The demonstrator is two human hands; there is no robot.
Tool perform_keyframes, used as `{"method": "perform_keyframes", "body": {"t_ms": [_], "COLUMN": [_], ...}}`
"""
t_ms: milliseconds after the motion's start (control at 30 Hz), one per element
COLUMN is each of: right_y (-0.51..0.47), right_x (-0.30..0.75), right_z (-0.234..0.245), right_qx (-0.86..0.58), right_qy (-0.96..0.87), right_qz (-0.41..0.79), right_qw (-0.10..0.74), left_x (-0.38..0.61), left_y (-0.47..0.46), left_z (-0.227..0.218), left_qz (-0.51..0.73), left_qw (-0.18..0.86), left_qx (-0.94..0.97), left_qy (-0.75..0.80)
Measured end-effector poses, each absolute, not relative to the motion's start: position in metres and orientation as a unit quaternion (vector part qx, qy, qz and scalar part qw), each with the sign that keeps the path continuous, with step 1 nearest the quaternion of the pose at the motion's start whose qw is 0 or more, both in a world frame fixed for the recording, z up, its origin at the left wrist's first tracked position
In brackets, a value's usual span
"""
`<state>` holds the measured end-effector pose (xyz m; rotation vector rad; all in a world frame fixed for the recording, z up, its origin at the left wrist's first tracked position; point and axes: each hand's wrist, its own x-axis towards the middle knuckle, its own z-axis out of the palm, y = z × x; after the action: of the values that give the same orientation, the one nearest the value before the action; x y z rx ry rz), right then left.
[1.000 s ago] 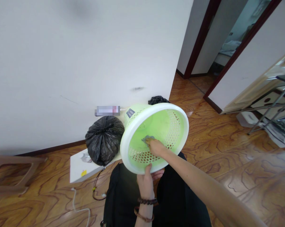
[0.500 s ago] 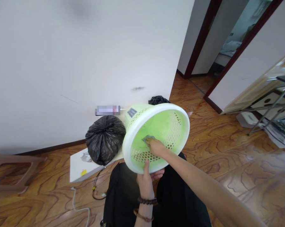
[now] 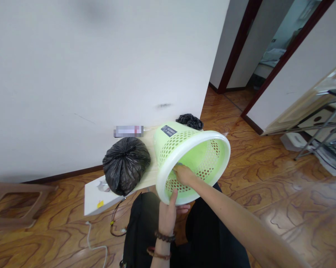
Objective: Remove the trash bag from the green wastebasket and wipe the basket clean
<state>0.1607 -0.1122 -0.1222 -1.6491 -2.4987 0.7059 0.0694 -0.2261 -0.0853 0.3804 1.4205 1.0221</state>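
Observation:
A pale green plastic wastebasket with a perforated side and a white rim lies tilted over the bench, its mouth towards me. My left hand grips the lower rim, thumb inside and fingers underneath. Inside the basket, my right hand presses a greyish cloth against the inner wall; only a sliver of the cloth shows. Left of the basket sits a tied, full black garbage bag. Behind the basket is another black plastic bag, partly hidden.
A low pale bench stands against the white wall, with a blurred-out box at its back. A brown plastic stool is at the left. A white cable and a dark cord lie on the wooden floor.
The basket has turned and shifted slightly right, showing more of its outer side and label. My right hand has moved nearer the left inner wall, and less of the cloth shows.

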Motion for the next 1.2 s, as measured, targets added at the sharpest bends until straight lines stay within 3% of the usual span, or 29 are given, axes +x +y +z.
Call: {"method": "perform_keyframes", "body": {"t_ms": [300, 567, 800, 900, 1067, 1200], "right_y": [-0.113, -0.116, -0.090, -0.088, -0.094, -0.078], "right_x": [0.157, 0.151, 0.185, 0.179, 0.143, 0.157], "right_z": [-0.106, -0.116, -0.119, -0.122, -0.129, -0.129], "right_qx": [-0.552, -0.553, -0.615, -0.608, -0.524, -0.576], "right_qy": [-0.807, -0.810, -0.784, -0.787, -0.802, -0.786], "right_qz": [0.209, 0.194, 0.085, 0.108, 0.277, 0.225], "right_qw": [-0.014, -0.006, 0.013, 0.014, 0.074, 0.016], "left_x": [0.045, 0.047, 0.046, 0.048, 0.052, 0.050], "left_y": [-0.218, -0.226, -0.224, -0.224, -0.226, -0.225], "left_z": [-0.074, -0.075, -0.076, -0.076, -0.079, -0.076], "left_qz": [0.453, 0.442, 0.447, 0.441, 0.421, 0.425], "left_qw": [0.534, 0.563, 0.603, 0.612, 0.625, 0.626], "left_qx": [0.184, 0.234, 0.178, 0.190, 0.190, 0.157], "left_qy": [0.690, 0.658, 0.636, 0.628, 0.629, 0.635]}}
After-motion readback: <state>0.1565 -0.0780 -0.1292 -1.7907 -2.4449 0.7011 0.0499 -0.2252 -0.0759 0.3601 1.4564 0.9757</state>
